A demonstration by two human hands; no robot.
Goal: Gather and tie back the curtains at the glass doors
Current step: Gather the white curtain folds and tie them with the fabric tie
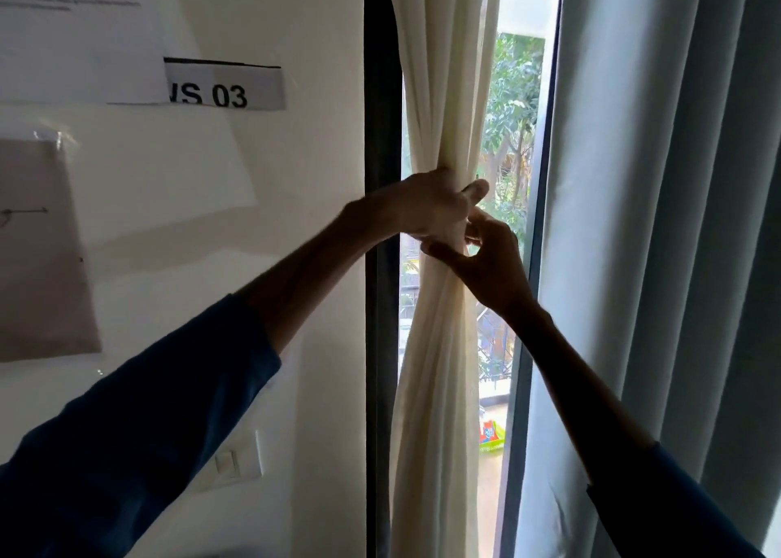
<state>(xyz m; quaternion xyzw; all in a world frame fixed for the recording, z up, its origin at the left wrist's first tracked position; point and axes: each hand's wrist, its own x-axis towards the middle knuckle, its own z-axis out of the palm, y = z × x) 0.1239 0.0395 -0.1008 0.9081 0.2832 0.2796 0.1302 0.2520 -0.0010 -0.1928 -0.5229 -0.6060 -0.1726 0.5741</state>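
Cream curtain [439, 92] bunched beside the dark door frame [382, 134] — left hand [427, 206] grips it, right hand [486, 265] pinches just below.

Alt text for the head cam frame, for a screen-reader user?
Two hands bunch a cream curtain at a glass door: the left hand grips round it, the right hand pinches the fabric just below. A grey-blue curtain hangs to the right; a white wall with taped papers is on the left.
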